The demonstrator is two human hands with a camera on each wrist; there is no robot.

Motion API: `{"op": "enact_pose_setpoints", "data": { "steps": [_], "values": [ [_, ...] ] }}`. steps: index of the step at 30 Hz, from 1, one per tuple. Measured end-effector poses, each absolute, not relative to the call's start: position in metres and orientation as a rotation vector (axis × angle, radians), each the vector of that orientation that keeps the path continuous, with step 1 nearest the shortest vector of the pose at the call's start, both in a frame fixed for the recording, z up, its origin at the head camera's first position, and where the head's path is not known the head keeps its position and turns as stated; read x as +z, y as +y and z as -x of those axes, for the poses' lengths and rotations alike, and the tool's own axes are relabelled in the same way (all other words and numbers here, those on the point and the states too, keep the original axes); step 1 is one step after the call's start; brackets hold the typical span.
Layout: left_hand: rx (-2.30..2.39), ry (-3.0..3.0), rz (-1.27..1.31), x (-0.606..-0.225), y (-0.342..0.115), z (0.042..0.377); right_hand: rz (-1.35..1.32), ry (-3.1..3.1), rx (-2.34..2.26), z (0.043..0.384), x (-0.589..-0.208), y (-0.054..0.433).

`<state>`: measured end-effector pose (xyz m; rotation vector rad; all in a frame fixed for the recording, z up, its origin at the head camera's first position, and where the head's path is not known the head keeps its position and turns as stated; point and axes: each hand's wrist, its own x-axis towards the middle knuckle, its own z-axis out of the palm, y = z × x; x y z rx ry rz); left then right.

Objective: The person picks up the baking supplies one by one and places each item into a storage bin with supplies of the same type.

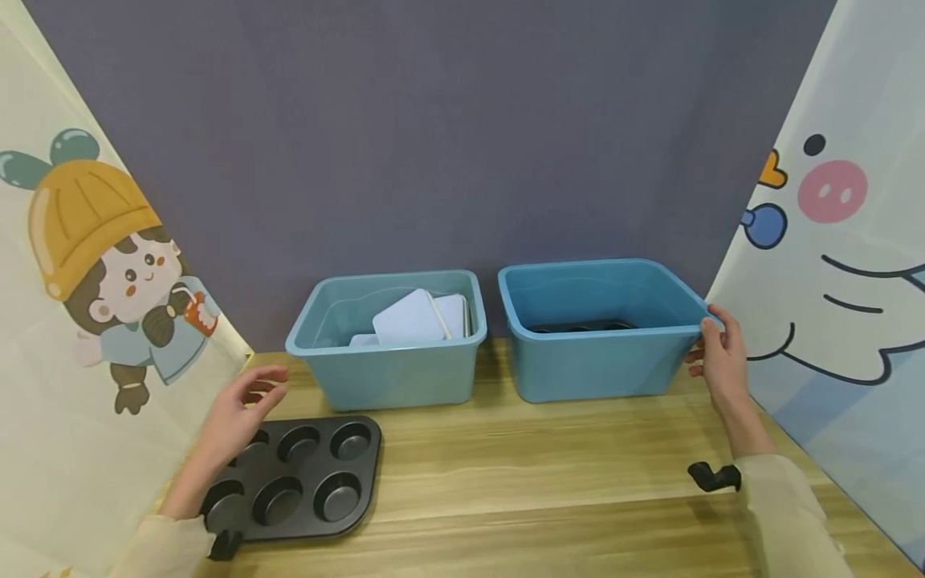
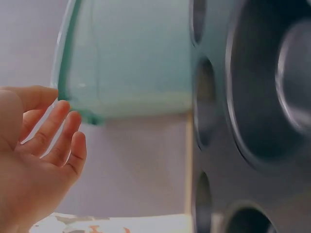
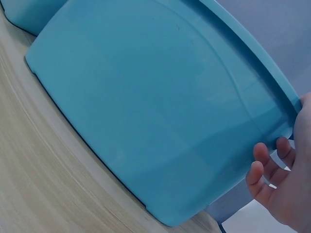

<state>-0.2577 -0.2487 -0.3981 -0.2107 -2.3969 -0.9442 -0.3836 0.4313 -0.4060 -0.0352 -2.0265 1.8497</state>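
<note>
My right hand [image 1: 723, 361] grips the front right corner of the darker blue plastic bin [image 1: 600, 365], its fingers [image 3: 265, 184] curled below the rim. Inside that bin, part of a dark pan [image 1: 585, 327] shows; the wall hides the rest. My left hand [image 1: 234, 413] hangs with loosely bent fingers over the left end of a dark grey muffin tin [image 1: 307, 445], holding nothing. The tin's cups face up, and the hand and forearm cover part of it. In the left wrist view, the paler blue-green bin [image 2: 141, 58] lies beyond the left hand's fingertips.
The paler bin [image 1: 393, 377] stands left of the darker one, a narrow gap between them. White flat-sided containers [image 1: 412, 317] lie in it. Both bins stand on the wood-grain table [image 1: 542, 457] before a grey backdrop [image 1: 448, 144]. Cartoon-printed sheets hang at both sides.
</note>
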Motion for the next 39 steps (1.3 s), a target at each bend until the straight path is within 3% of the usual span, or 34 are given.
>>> {"op": "enact_pose_setpoints", "data": {
  "steps": [17, 39],
  "values": [
    [-0.896, -2.599, 0.088, -0.429, -0.302, 0.243, 0.056, -2.054, 1.836, 0.373, -0.397, 0.424],
    [-0.792, -2.688, 0.117, -0.453, -0.335, 0.235, 0.015, -2.056, 1.829, 0.373, -0.395, 0.424]
  ]
}}
